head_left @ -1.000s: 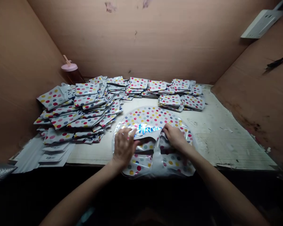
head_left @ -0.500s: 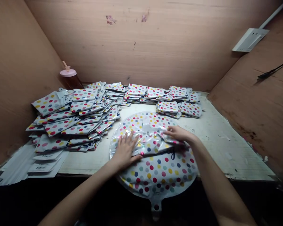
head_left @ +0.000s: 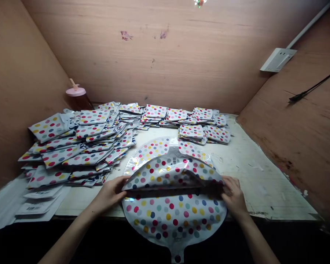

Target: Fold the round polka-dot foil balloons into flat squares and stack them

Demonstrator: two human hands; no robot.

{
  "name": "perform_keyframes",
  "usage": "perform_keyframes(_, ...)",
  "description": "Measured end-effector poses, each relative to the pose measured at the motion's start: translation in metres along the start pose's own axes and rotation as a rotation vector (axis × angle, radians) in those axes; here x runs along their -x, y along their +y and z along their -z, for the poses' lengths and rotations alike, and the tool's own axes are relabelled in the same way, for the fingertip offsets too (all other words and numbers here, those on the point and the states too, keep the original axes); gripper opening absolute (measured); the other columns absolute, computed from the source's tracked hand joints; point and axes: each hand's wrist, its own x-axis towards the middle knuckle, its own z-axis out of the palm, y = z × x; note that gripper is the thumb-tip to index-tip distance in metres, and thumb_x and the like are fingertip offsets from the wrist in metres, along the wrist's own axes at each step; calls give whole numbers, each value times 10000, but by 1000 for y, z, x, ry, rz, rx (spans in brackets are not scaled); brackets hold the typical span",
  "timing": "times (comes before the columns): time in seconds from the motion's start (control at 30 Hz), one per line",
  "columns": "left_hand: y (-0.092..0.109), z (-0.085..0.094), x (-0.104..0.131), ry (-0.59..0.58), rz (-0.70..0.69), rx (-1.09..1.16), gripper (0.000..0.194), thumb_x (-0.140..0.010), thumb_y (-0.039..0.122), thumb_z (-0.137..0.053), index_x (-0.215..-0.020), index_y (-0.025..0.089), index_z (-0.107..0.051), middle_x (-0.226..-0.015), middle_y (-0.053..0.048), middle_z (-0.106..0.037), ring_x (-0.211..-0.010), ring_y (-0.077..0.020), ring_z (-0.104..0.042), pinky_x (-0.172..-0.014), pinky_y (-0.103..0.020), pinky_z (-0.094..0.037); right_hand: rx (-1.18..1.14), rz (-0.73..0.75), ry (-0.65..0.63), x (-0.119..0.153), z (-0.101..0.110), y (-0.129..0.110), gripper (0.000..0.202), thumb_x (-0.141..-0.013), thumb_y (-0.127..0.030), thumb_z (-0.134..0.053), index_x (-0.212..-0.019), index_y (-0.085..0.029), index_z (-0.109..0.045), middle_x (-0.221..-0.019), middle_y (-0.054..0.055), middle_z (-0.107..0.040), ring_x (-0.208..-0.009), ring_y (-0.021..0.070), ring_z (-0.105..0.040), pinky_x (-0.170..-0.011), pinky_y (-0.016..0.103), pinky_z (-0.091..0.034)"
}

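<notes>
A flat, round foil balloon (head_left: 176,216) with coloured dots on white lies over the table's front edge, its holed tab hanging down toward me. Its upper layer is folded across the middle, leaving a dark gap under the fold. My left hand (head_left: 112,190) pinches the fold's left end between thumb and fingers. At the right end, my right hand (head_left: 233,194) grips the fold, its fingertips partly hidden behind the foil. Beyond the fold, more dotted foil with a clear rim lies flat on the table.
Folded dotted foil balloons (head_left: 79,143) are piled high at the left, with smaller stacks (head_left: 191,132) along the back. White labelled cards (head_left: 38,207) lie at the front left. A pink-lidded cup (head_left: 78,97) stands in the back corner. A socket (head_left: 279,59) and black cable (head_left: 299,97) are on the right.
My left hand has gone from lying flat on the foil to pinching its left edge. My right hand has moved from the middle to the right edge. The folded layer is now lifted and bowed.
</notes>
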Motion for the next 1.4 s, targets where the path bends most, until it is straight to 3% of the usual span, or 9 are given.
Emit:
perform_keyframes(0.13, 6, 8, -1, -23, -108, 48, 183, -825, 285, -517, -835, 191, -674, -948, -66, -692, -923, -213, -643, -839, -305, -517, 160, 320, 115, 4, 21, -6, 280, -794, -135, -607, -1030, -271, -669, -1106, 56, -681, -1029, 270, -561, -873, 446, -463)
perform_keyframes(0.3, 0, 6, 4, -6, -154, -4, 208, -853, 319, -510, -826, 201, -680, -1030, -67, -702, -992, -210, -645, -897, -304, -502, 139, 503, -241, -3, 28, 0, 292, -831, -105, -516, -1066, -223, -643, -1190, 72, -655, -1203, 265, -518, -969, 447, -454)
perform_keyframes(0.43, -2, 7, 3, -21, -73, -64, 274, -877, 384, -454, -897, 207, -663, -940, -40, -715, -857, -194, -666, -780, -264, -521, -126, 151, -415, -6, 18, 4, 186, -853, -228, -478, -966, -192, -621, -1138, 111, -644, -1124, 246, -565, -928, 385, -485)
perform_keyframes(0.6, 6, -5, -14, 197, 100, -228, 325, -915, 429, -352, -866, 211, -588, -759, -7, -669, -711, -177, -620, -658, -241, -460, -107, -432, -178, -18, 0, 4, 333, -913, -458, -366, -794, -207, -550, -707, 25, -623, -672, 181, -593, -613, 266, -461)
perform_keyframes(0.9, 47, -54, -37, 449, 267, -827, 427, -945, 189, -265, -1306, 117, -480, -1217, -191, -591, -1012, -300, -605, -833, -431, -462, 338, -538, -262, -45, -23, -8, 401, -876, -576, -358, -834, -223, -543, -658, 50, -625, -609, 223, -580, -565, 289, -362)
perform_keyframes(1.03, 88, -120, -38, 152, -137, -741, 491, -963, 367, -329, -1432, 233, -381, -1467, -74, -404, -1349, -287, -343, -1098, -469, -293, 268, -557, -222, -45, -22, -6, 350, -850, -541, -396, -740, -234, -524, -634, 28, -621, -604, 212, -583, -573, 288, -368)
perform_keyframes(1.13, 101, -158, -42, -35, -185, -650, 782, -846, 685, -379, -1486, 253, -254, -1557, -64, -215, -1407, -391, -164, -1126, -582, -158, 265, -604, -185, -42, -18, -4, 343, -837, -524, -397, -702, -234, -522, -622, 26, -622, -595, 206, -575, -568, 292, -369)
perform_keyframes(1.27, 92, -165, -46, -52, -208, -594, 770, -832, 729, -327, -1486, 368, -144, -1588, -24, -2, -1406, -455, 31, -1078, -684, -54, 184, -741, -141, -25, 0, -1, 415, -736, -632, -499, -636, -229, -526, -594, 34, -615, -593, 217, -580, -539, 304, -400)
perform_keyframes(1.4, 91, -160, -42, -57, -217, -574, 763, -826, 735, -327, -1479, 389, -138, -1587, -18, 2, -1395, -473, 71, -1057, -710, -41, -303, -967, -142, -4, 15, 1, 341, -646, -546, -636, -688, -227, -523, -489, -23, -568, -449, 164, -542, -431, 269, -422)
